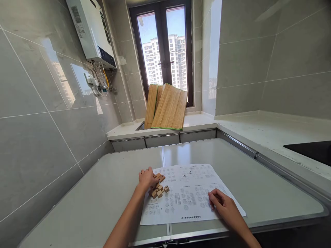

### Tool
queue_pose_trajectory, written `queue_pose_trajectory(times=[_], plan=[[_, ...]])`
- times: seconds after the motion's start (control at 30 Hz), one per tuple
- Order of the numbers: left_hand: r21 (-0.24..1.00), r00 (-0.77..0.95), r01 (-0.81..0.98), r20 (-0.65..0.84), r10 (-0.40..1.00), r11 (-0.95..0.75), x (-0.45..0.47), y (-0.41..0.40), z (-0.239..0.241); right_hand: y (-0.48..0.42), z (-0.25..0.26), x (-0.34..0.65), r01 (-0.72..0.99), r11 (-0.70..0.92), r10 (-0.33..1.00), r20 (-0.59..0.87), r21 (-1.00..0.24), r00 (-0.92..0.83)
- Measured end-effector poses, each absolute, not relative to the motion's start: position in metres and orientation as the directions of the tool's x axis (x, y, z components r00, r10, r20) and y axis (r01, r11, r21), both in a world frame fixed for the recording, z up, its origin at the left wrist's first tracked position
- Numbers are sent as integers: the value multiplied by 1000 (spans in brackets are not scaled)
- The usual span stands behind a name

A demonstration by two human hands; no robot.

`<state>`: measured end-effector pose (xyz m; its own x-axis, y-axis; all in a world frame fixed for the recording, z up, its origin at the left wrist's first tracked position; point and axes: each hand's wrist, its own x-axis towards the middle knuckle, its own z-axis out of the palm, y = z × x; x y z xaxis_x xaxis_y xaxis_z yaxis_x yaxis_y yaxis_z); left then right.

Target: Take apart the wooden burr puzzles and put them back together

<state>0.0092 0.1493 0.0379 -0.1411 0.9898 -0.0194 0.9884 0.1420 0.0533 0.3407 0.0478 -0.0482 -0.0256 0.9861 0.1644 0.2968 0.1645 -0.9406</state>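
Note:
A small pile of wooden blocks (157, 191) lies on the left side of a large printed paper sheet (191, 220). My left hand (147, 178) is at the upper left of this pile, its fingers curled down against a wooden piece (161, 177) with dark markings. Part of what it grips is hidden behind the hand. One cube (167, 188) sits at the pile's right edge. Over the right part of the sheet, my right hand (222, 202) rests with loosely curled fingers, and nothing shows in it. Rows of small block drawings cover the paper.
The sheet lies on a pale folding table (113, 193) with a centre seam. Behind it runs a white counter (258, 129), with a folded bamboo mat (170, 108) leaning by the window. A black panel (312, 151) lies on the right counter. A water heater (90, 31) hangs at left.

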Motion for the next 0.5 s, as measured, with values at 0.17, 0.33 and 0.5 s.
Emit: queue_pose_trajectory(times=[0.17,0.33,0.5], plan=[[-15,-155,988,-114,981,154,14,165,45,47,-47,340,284,159,986,167,-946,3],[-64,-180,983,-126,976,173,12,166,49,50,-52,341,262,159,987,158,-952,-23],[-109,-169,982,-163,972,152,13,169,50,55,-59,343,263,157,988,150,-952,-48]])
